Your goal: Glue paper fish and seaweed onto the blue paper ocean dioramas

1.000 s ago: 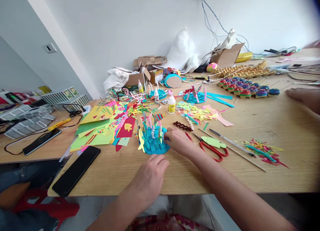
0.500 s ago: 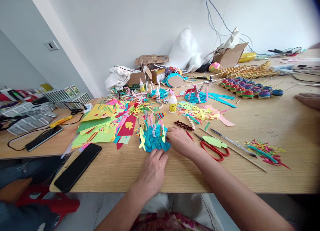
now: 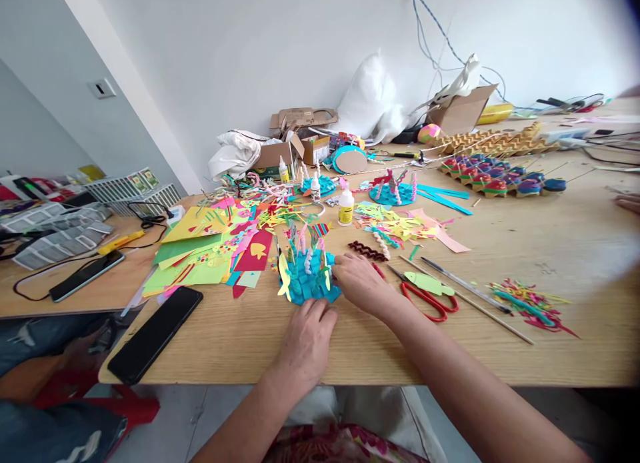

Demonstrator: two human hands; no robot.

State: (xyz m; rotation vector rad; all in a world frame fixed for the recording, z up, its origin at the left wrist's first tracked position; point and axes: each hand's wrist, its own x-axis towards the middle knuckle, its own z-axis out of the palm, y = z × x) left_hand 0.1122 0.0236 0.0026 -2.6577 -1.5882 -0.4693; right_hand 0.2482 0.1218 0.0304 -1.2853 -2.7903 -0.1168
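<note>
In front of me on the table stands a blue woven-paper craft with twisted paper strands and paper fish standing up from it. A yellow paper fish is upright on its left side; another yellow paper fish is at its right side. My left hand holds the craft's front edge, fingers bent against it. At the right side my right hand is closed, fingertips close by the second fish. What these fingers pinch is hidden. Right of this hand lie red-handled scissors under a green paper fish.
A glue bottle stands behind the craft. Coloured paper sheets and a black phone lie left. A wooden stick, a pen and paper scraps lie right. Another person's hand shows at the right edge.
My hands stay almost where they were on the craft. The other person's hand at the right has drawn back toward the edge of view. Another person's legs at lower left have shifted.
</note>
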